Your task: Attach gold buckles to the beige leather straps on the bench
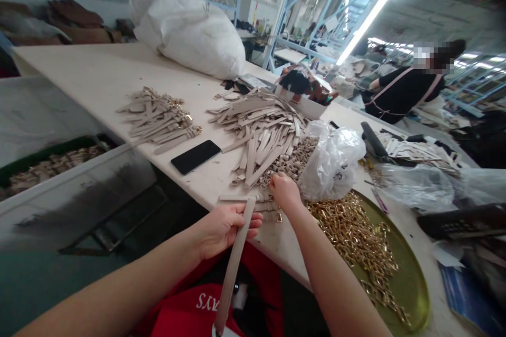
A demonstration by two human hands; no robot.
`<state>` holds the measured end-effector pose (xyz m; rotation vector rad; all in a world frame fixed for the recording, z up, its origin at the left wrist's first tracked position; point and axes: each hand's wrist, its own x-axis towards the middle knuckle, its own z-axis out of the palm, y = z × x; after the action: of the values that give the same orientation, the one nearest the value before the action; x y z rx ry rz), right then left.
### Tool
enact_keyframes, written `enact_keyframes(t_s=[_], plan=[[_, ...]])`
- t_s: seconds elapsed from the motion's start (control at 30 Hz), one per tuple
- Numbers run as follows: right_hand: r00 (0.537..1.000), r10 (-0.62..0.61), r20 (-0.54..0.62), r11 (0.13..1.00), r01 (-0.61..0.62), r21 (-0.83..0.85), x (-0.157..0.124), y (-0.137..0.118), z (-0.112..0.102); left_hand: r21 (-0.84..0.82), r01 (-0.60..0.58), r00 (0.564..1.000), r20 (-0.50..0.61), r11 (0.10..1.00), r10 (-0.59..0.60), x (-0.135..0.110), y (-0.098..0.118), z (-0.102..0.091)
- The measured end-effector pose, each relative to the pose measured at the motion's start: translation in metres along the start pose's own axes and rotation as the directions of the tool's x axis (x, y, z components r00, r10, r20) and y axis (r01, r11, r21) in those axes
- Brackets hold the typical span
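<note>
Head view: at lower centre the left hand point(223, 229) has its fingers closed round 1 beige strap point(237, 253), which hangs off the table point(98, 79) edge. The right hand point(285, 192) rests fingers-down on the small loops point(294, 160); whether they grip any cannot be told. Seemingly done: the buckled straps point(162, 118), upper left. Still to do: the larger plain pile point(263, 126) and the gold buckles point(356, 237), lower right.

Phone point(195, 156) on table point(98, 76), between two strap piles; tray point(415, 284) right.
</note>
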<state>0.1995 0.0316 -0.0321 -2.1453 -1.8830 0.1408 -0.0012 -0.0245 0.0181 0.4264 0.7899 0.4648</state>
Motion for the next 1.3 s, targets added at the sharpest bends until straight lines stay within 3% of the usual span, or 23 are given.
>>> enact_keyframes(t_s=[0.1,0.17,0.2,0.23,0.3,0.37,0.43,0.57,0.63,0.73,0.77,0.83,0.9,1.0,1.1,1.3], plan=[[1.0,0.023,-0.018,0.997,-0.022,0.07,-0.008,0.003,-0.01,0.008,0.009,1.0,0.022,1.0,-0.009,0.003,0.003,0.0],[0.998,0.066,-0.007,0.959,-0.061,0.276,-0.02,0.002,-0.016,0.003,0.02,0.999,0.031,1.0,-0.02,0.008,0.005,0.001],[0.994,0.105,0.02,0.867,-0.101,0.488,-0.028,0.002,-0.018,0.0,0.026,0.999,0.033,1.0,-0.026,0.011,0.007,0.002],[0.989,0.128,0.075,0.713,-0.144,0.686,-0.037,0.0,-0.019,-0.002,0.034,0.999,0.033,0.999,-0.034,0.013,0.007,0.003],[0.967,0.149,0.208,0.381,-0.251,0.89,-0.055,-0.003,-0.02,-0.004,0.055,0.998,0.038,0.998,-0.055,0.018,0.008,0.005],[0.935,0.166,0.313,0.144,-0.337,0.93,-0.073,-0.007,-0.02,-0.008,0.078,0.996,0.049,0.997,-0.078,0.02,0.005,0.004],[0.904,0.19,0.382,-0.041,-0.382,0.923,-0.088,-0.01,-0.019,-0.003,0.12,0.992,0.047,0.993,-0.12,0.018,-0.002,0.0],[0.845,0.26,0.467,-0.286,-0.395,0.873,-0.109,-0.013,-0.017,0.179,0.237,0.968,0.04,0.955,-0.248,0.005,-0.019,-0.017],[0.82,0.283,0.498,-0.353,-0.394,0.849,-0.115,-0.013,-0.015,0.366,0.131,0.984,0.062,0.921,-0.164,0.0,-0.019,-0.024],[0.804,0.307,0.508,-0.424,-0.362,0.83,-0.118,-0.017,-0.012,0.45,-0.111,0.993,0.01,0.886,0.119,0.0,-0.005,-0.024],[0.801,0.321,0.506,-0.45,-0.342,0.825,-0.119,-0.019,-0.012,0.417,-0.195,0.972,-0.038,0.888,0.231,0.001,0.002,-0.022],[0.791,0.338,0.51,-0.511,-0.301,0.805,-0.12,-0.025,-0.013,0.336,-0.375,0.889,-0.135,0.864,0.438,0.003,0.014,-0.013],[0.786,0.328,0.524,-0.573,-0.275,0.772,-0.123,-0.032,-0.016,0.305,-0.505,0.804,-0.174,0.807,0.569,0.003,0.02,-0.005],[0.785,0.304,0.539,-0.633,-0.256,0.73,-0.129,-0.043,-0.02,0.358,-0.571,0.745,-0.152,0.739,0.65,0.002,0.014,0.003],[0.786,0.301,0.54,-0.659,-0.237,0.713,-0.136,-0.05,-0.022,0.454,-0.545,0.734,-0.147,0.705,0.663,-0.002,0.001,0.002],[0.825,0.304,0.477,-0.603,-0.22,0.766,-0.145,-0.053,-0.022,0.466,-0.556,0.707,-0.169,0.688,0.687,-0.014,-0.01,-0.004]])
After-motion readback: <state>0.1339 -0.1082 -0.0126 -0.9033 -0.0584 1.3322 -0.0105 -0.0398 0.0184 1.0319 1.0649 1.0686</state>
